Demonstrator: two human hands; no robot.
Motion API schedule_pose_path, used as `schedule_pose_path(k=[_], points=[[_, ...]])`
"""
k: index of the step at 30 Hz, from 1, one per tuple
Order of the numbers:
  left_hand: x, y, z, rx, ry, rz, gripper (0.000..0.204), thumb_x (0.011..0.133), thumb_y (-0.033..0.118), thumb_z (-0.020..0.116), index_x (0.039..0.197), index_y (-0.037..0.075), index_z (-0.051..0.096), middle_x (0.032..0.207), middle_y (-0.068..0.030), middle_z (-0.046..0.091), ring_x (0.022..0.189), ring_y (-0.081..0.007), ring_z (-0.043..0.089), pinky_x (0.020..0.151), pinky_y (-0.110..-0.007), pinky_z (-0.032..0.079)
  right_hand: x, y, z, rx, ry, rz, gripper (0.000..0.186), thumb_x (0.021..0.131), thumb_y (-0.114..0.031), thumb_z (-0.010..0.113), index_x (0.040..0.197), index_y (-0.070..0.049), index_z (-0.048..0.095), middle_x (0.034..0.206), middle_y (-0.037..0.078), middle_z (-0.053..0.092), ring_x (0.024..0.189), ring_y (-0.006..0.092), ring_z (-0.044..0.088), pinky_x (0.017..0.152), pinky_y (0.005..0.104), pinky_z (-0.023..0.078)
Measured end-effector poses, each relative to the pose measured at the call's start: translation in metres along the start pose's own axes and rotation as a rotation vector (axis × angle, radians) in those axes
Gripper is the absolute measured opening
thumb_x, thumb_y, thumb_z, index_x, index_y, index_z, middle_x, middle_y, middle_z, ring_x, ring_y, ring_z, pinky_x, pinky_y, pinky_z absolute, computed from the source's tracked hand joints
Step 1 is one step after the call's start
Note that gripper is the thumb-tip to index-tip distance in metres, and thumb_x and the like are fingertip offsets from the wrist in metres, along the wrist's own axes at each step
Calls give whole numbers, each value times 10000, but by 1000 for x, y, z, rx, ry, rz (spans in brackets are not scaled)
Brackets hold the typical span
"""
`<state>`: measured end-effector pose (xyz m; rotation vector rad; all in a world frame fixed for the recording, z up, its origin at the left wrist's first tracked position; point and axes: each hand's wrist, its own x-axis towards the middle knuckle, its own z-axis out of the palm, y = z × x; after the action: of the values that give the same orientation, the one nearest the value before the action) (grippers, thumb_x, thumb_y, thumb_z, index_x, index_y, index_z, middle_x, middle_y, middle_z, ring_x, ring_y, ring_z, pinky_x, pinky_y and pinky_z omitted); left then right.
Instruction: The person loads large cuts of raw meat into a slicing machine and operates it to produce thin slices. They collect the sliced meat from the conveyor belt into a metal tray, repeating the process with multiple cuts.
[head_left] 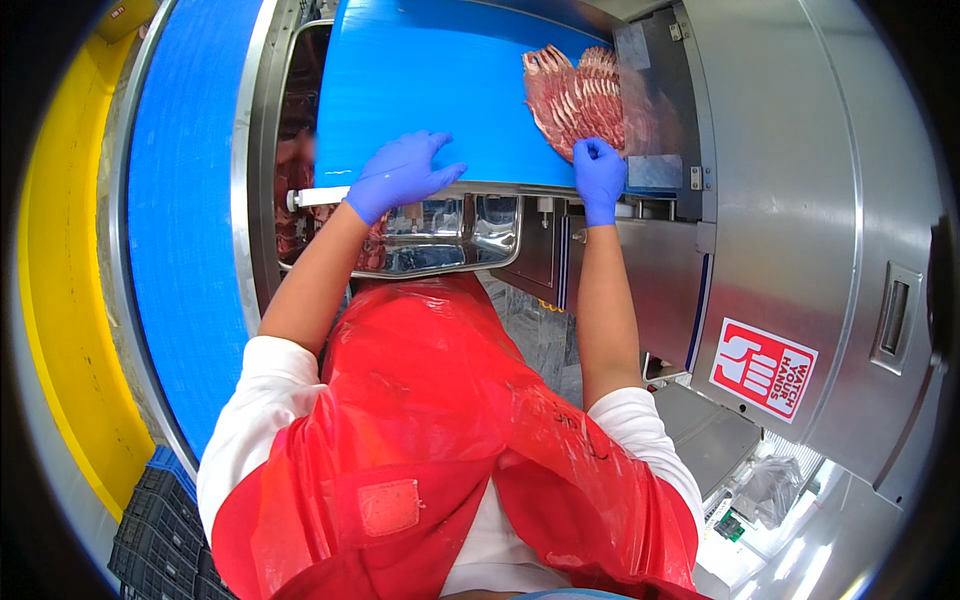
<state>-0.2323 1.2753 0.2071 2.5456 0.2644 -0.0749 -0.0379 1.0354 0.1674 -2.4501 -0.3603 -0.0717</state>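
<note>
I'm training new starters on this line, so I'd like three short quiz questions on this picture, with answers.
1. Which is nearer the sliced meat: (a) the left hand or (b) the right hand?
2. Fill in the colour: the sliced meat lies on a ____ belt.
3. True or false: a shiny metal tray shows past the near edge of the belt.

Key:
1. (b): its curled fingers are at the near edge of the meat, while the left hand is apart from it, over the belt's near edge.
2. Blue.
3. True.
</note>
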Motion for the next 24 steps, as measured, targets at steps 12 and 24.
schedule_pose_path(k=[12,24], points=[[4,18,1,69,75,21,485,825,413,585,1168,70,566,1099,-153,597,1001,-326,565,860,-406,454,89,32,25,-549,-369,19,1302,418,-563,832,1442,-104,172,1332,330,341,1206,402,433,994,446,383],[8,10,4,-336,98,-81,521,810,401,624,1194,58,551,1216,-189,535,1110,-325,520,953,-401,404,25,-54,36,-154,-667,-258,1014,485,-334,816,1354,-108,345,1258,300,411,1030,376,559,881,403,477]])
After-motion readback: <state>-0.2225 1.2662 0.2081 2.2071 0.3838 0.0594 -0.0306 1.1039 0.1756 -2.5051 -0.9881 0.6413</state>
